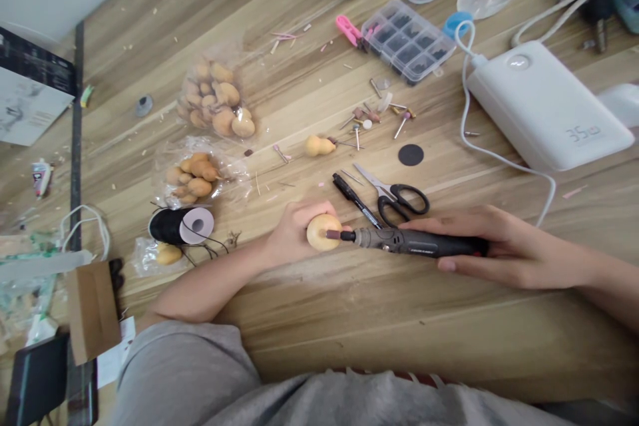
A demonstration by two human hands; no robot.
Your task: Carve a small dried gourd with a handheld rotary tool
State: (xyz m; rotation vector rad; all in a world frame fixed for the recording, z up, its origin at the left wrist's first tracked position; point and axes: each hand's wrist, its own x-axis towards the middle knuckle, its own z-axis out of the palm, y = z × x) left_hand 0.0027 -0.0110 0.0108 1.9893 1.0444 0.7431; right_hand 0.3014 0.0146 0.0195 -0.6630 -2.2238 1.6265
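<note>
Your left hand [294, 229] is gripping a gourd [323, 223] above the desk [359, 326], its fingers closing around the side and its rounded end facing the tool. Your right hand [514, 249] is closing around the black body of a rotary tool [424, 243], thumb and fingers lying along opposite sides. The tool is pointing toward your left hand. Its brown bit [333, 234] is lying across the gourd's face; actual contact cannot be told from this angle.

Just beyond the tool, a black pen [357, 200] and scissors [392, 193] are lying side by side. Farther out, a black disc [410, 155], a smaller gourd [319, 145] and scattered spare bits [357, 136] are resting on the desk. A spool [172, 226] of black thread is lying beside your left forearm, with clear bags [233, 178] of gourds sitting beyond it. Toward the far side, a compartment case [389, 64] is holding small dark items. A white power bank [554, 106] is resting beyond your right hand, its cable [509, 158] curving across the desk.
</note>
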